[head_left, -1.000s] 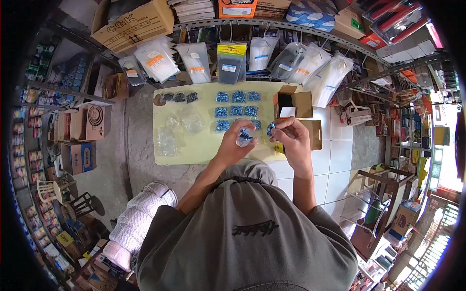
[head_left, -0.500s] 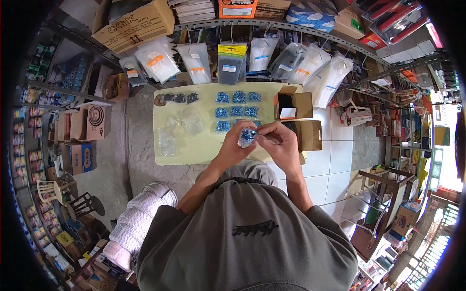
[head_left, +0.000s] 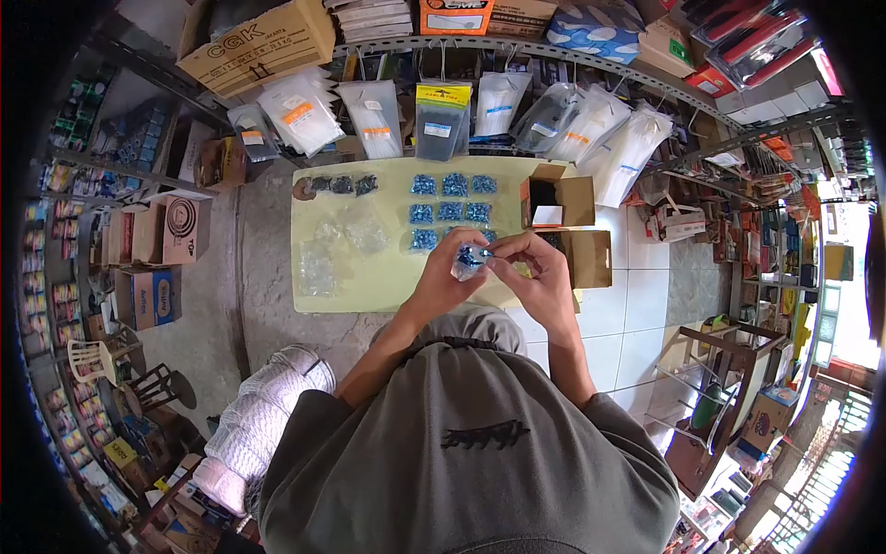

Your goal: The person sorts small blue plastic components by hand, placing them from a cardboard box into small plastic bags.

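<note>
My left hand [head_left: 447, 277] is closed around a small clear plastic bag [head_left: 468, 262] with blue metallic pieces inside. Close against it, my right hand [head_left: 537, 275] pinches at the bag's upper edge with thumb and forefinger; the exact grip is partly hidden. Beyond my hands, filled bags of blue pieces [head_left: 453, 184] lie in rows on the pale yellow table [head_left: 369, 286]. Clear plastic bags [head_left: 318, 268] are spread at the table's left. Small bags of dark pieces [head_left: 342, 186] line its far left corner.
Two open cardboard boxes, an upper one [head_left: 577, 198] and a lower one [head_left: 591, 258], stand at the table's right edge. Packs of cable ties [head_left: 443, 120] hang from the shelf behind. A large roll of white rope [head_left: 268, 415] is on the floor at left.
Both hands stay in nearly the same place. My right fingers have shifted slightly at the edge of the bag.
</note>
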Available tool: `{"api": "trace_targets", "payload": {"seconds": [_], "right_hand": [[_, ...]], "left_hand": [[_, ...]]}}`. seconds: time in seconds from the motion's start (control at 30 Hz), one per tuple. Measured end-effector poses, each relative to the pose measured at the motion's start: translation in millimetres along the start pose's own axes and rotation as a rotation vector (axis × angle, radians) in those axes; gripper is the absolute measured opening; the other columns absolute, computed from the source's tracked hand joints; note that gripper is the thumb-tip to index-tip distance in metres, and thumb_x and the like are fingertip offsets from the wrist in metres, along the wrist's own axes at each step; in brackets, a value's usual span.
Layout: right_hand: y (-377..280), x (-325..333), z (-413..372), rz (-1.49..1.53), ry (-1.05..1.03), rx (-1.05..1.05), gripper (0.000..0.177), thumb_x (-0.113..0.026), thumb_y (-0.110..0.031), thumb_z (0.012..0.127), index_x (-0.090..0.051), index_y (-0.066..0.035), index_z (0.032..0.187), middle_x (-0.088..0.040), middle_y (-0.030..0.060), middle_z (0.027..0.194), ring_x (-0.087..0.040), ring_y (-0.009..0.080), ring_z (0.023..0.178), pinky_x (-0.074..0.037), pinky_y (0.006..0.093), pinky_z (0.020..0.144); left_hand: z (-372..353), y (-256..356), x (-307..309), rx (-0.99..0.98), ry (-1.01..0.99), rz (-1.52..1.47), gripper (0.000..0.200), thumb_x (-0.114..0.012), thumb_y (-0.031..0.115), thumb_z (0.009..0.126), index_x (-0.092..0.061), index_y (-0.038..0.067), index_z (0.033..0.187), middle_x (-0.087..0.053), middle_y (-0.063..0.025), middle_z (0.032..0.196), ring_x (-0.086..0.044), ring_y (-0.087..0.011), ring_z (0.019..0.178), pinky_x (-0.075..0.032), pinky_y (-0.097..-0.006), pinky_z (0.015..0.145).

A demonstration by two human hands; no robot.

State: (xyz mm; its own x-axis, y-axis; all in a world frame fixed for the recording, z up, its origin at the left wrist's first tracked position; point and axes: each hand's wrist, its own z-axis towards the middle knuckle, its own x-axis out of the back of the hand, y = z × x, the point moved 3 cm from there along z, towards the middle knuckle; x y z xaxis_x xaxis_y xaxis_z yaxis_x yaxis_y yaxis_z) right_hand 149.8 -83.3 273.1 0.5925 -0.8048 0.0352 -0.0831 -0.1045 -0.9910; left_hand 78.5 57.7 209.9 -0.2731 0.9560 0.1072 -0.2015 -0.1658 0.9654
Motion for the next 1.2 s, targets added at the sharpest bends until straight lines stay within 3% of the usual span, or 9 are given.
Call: {"api": "trace_targets", "payload": {"seconds": [0.13,0.37,0.47,0.53,0.7,0.77,0.9,1.0,1.2], "right_hand": [[-3,3,0,-0.162,-0.049,0.053,0.014,-0.071,0.002,0.085,-0.063,0.001,0.096,-0.065,0.0088,0.106,-0.061,0.0135,0.101,-0.048,0.0293,0.089],[-21,-6,1,-0.272,-0.120,0.157,0.022,-0.073,0.001,0.082,-0.064,-0.001,0.103,-0.063,0.0084,0.110,-0.059,0.0140,0.100,-0.046,0.0287,0.089],[-16,-7,5,-0.253,-0.070,0.193,0.023,-0.074,-0.005,0.081,-0.066,-0.001,0.102,-0.065,0.0113,0.106,-0.063,0.0207,0.103,-0.049,0.0331,0.089],[13,-3,12,-0.108,0.010,0.120,0.023,-0.073,-0.003,0.083,-0.066,-0.002,0.105,-0.067,0.0099,0.101,-0.065,0.0174,0.096,-0.051,0.0308,0.084],[87,-18,34,-0.190,-0.087,0.010,0.017,-0.069,-0.003,0.089,-0.064,0.000,0.105,-0.067,0.0046,0.090,-0.063,0.0099,0.080,-0.052,0.0257,0.074],[130,-32,40,-0.347,-0.249,0.002,0.023,-0.071,-0.001,0.081,-0.066,-0.003,0.103,-0.070,0.0104,0.091,-0.069,0.0187,0.083,-0.055,0.0311,0.072],[227,-64,50,-0.502,-0.393,0.069,0.027,-0.066,-0.002,0.080,-0.066,-0.004,0.107,-0.069,0.0151,0.099,-0.069,0.0263,0.087,-0.056,0.0372,0.075],[267,-91,49,-0.853,-0.562,0.192,0.033,-0.055,-0.008,0.084,-0.062,-0.006,0.116,-0.063,0.0206,0.109,-0.066,0.0344,0.096,-0.055,0.0477,0.081],[282,-113,57,-1.099,-0.624,0.100,0.027,-0.049,-0.005,0.087,-0.062,-0.004,0.111,-0.060,0.0198,0.103,-0.066,0.0378,0.096,-0.055,0.0487,0.080]], "left_hand": [[0,1,1,0.023,-0.003,0.016,0.046,-0.075,-0.002,0.075,-0.053,0.006,0.115,-0.059,-0.0105,0.109,-0.060,-0.0272,0.102,-0.047,-0.0355,0.090],[-2,-3,2,0.032,0.033,-0.031,0.047,-0.075,-0.005,0.072,-0.054,0.006,0.113,-0.059,-0.0107,0.106,-0.060,-0.0266,0.101,-0.047,-0.0350,0.089],[-4,-5,10,0.045,0.055,0.000,0.046,-0.076,-0.005,0.072,-0.055,0.005,0.111,-0.060,-0.0108,0.106,-0.060,-0.0248,0.101,-0.047,-0.0346,0.088],[-7,-9,17,0.068,0.105,-0.010,0.045,-0.076,-0.005,0.072,-0.055,0.005,0.110,-0.060,-0.0109,0.106,-0.060,-0.0238,0.101,-0.048,-0.0342,0.088],[-13,-14,47,0.130,0.249,-0.099,0.037,-0.072,-0.001,0.076,-0.056,0.004,0.109,-0.060,-0.0089,0.106,-0.060,-0.0200,0.101,-0.048,-0.0324,0.088],[-17,-18,60,0.085,0.276,-0.029,0.037,-0.072,0.000,0.077,-0.056,0.004,0.110,-0.060,-0.0082,0.107,-0.060,-0.0192,0.101,-0.048,-0.0318,0.089],[-28,-17,74,0.104,0.367,-0.065,0.039,-0.072,0.000,0.078,-0.054,0.002,0.112,-0.060,-0.0084,0.106,-0.059,-0.0181,0.101,-0.047,-0.0316,0.091],[-38,-18,81,0.125,0.349,-0.044,0.042,-0.073,-0.005,0.079,-0.052,0.003,0.114,-0.055,-0.0073,0.112,-0.056,-0.0178,0.110,-0.044,-0.0315,0.096],[-54,-8,84,0.156,0.395,-0.005,0.042,-0.072,-0.006,0.077,-0.053,0.003,0.113,-0.057,-0.0073,0.109,-0.057,-0.0177,0.108,-0.044,-0.0312,0.095]]}}
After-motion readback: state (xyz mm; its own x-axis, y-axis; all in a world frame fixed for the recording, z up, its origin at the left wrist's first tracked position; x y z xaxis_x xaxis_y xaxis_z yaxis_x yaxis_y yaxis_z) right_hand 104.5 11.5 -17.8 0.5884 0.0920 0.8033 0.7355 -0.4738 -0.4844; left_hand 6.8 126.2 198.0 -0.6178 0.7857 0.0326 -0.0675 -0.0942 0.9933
